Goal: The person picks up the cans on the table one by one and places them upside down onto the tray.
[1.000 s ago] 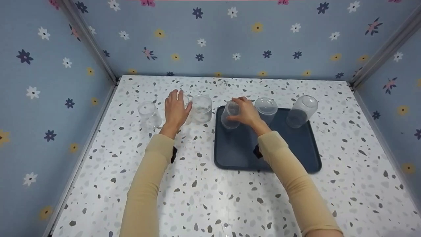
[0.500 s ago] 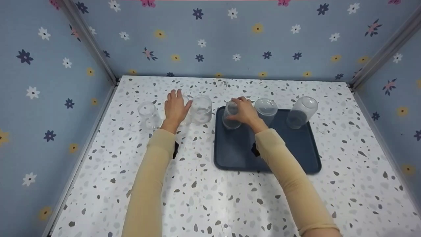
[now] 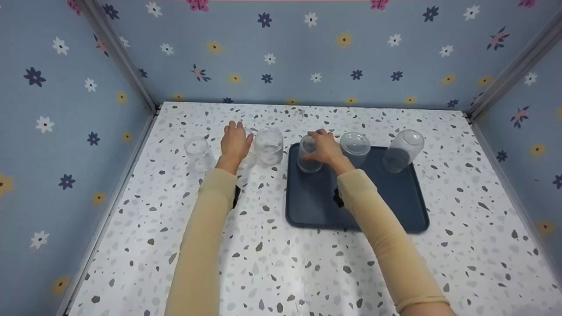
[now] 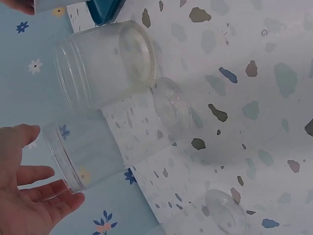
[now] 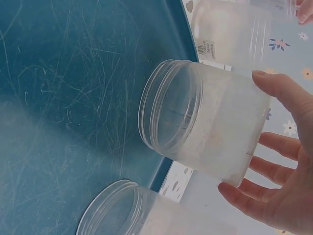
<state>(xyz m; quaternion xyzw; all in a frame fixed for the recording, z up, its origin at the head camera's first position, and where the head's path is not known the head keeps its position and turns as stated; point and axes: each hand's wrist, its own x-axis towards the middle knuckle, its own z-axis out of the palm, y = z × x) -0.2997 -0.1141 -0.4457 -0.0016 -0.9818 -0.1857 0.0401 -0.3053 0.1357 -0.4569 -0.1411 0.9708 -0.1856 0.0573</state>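
In the head view my left hand (image 3: 233, 145) is over a clear plastic jar (image 3: 248, 160) standing on the table. The left wrist view has thumb and fingertips at opposite sides of that jar's threaded rim (image 4: 66, 159). My right hand (image 3: 327, 148) holds another clear jar (image 3: 309, 163) mouth down at the back left corner of the dark blue tray (image 3: 314, 208). In the right wrist view the thumb and fingers grip this jar (image 5: 220, 122) around its base end, its threaded mouth toward the tray.
Two more clear jars, a middle one (image 3: 354, 142) and a right one (image 3: 403, 151), stand upside down along the tray's back. Left of it are a wide jar (image 3: 268, 149) and a leftmost jar (image 3: 198, 154). A flowered panel (image 3: 290, 57) rises behind the table.
The left hand's fingers have drawn closer together over its jar. The right hand's jar has shifted very slightly right on the tray. Other jars stay put.
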